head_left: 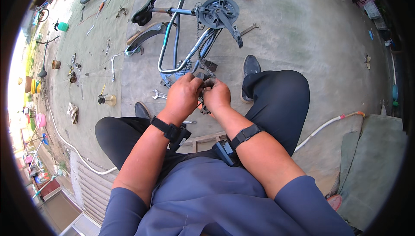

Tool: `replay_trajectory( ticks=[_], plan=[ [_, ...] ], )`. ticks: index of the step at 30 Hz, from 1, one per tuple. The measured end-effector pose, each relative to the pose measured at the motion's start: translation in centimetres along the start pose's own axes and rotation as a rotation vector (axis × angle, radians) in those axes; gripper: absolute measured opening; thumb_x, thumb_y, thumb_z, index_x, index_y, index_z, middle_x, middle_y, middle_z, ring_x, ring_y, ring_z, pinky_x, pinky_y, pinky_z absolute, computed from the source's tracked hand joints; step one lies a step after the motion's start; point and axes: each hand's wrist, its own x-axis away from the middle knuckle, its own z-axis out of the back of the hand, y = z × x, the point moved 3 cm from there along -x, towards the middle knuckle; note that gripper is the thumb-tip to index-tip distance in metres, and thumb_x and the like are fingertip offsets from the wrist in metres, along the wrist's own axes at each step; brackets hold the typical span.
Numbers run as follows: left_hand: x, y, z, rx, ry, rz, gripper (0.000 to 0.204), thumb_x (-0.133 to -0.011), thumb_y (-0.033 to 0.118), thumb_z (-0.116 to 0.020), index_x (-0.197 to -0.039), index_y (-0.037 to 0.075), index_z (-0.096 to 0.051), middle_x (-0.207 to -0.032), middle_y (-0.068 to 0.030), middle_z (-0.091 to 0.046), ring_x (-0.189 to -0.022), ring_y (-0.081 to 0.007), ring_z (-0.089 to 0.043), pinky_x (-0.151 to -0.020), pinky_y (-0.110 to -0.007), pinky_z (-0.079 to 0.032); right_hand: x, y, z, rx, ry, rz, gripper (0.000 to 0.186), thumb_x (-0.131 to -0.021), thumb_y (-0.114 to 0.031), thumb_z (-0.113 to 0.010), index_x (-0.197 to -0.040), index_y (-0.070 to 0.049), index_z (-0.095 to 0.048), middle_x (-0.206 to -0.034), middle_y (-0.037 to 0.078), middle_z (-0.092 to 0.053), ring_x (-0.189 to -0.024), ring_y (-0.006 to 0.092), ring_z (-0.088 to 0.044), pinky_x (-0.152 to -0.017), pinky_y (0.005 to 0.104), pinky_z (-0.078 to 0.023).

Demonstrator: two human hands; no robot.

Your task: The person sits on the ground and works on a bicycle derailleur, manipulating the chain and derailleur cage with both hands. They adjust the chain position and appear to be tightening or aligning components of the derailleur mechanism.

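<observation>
A blue and silver bicycle frame lies ahead of me on the ground, its wheel-less rear end toward me. My left hand and my right hand meet at that rear end, fingers closed on what looks like the rear derailleur. Its dark cage shows below the fingertips, while the fingers hide most of the rest. A chain runs from the crankset down to my hands. Just left of my left hand, an open-end wrench rests on the ground.
A saddle is still on the frame, beside a loose mudguard. Several tools and small parts lie at left, with a combination wrench and an oil can. A white hose curves at right. Another wrench lies beyond my right shoe.
</observation>
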Motion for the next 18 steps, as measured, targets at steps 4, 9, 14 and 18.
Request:
replay_trajectory(
  ticks=[4, 9, 14, 18],
  plan=[
    [1.1, -1.0, -0.4, 0.037, -0.01, 0.07, 0.009, -0.085, 0.008, -0.07, -0.093, 0.006, -0.068, -0.087, -0.0138, -0.064, -0.084, -0.0368, -0.065, -0.072, -0.047, -0.053, 0.3, -0.4, 0.0, 0.032, 0.018, 0.025, 0.013, -0.085, -0.007, -0.063, -0.094, -0.008, -0.073, -0.092, 0.016, -0.074, -0.089, 0.0364, -0.071, -0.081, 0.0445, -0.055],
    [2.1, -1.9, -1.0, 0.179, 0.047, 0.154, 0.014, -0.084, 0.006, -0.073, -0.098, 0.004, -0.07, -0.093, -0.0146, -0.067, -0.085, -0.0379, -0.066, -0.074, -0.044, -0.054, 0.4, -0.5, -0.1, 0.018, 0.011, 0.031, 0.013, -0.083, -0.009, -0.064, -0.093, -0.008, -0.073, -0.094, 0.019, -0.072, -0.092, 0.0378, -0.07, -0.082, 0.0464, -0.056],
    [2.4, -2.4, -1.3, 0.29, 0.074, 0.224, 0.017, -0.083, 0.005, -0.076, -0.099, 0.002, -0.07, -0.094, -0.0148, -0.069, -0.084, -0.0336, -0.068, -0.075, -0.04, -0.055, 0.1, -0.1, -0.6, 0.025, 0.003, 0.029, 0.013, -0.083, -0.009, -0.065, -0.094, -0.008, -0.073, -0.095, 0.019, -0.072, -0.092, 0.0379, -0.07, -0.082, 0.0463, -0.056],
    [2.9, -2.9, -1.3, 0.561, 0.07, 0.375, 0.017, -0.086, 0.007, -0.077, -0.1, 0.0, -0.069, -0.095, -0.0107, -0.07, -0.081, -0.0231, -0.068, -0.075, -0.035, -0.055, -0.1, 0.1, -0.8, 0.052, 0.026, 0.037, 0.014, -0.086, -0.007, -0.063, -0.097, -0.007, -0.072, -0.091, 0.015, -0.074, -0.086, 0.0333, -0.072, -0.079, 0.0421, -0.056]
  ],
)
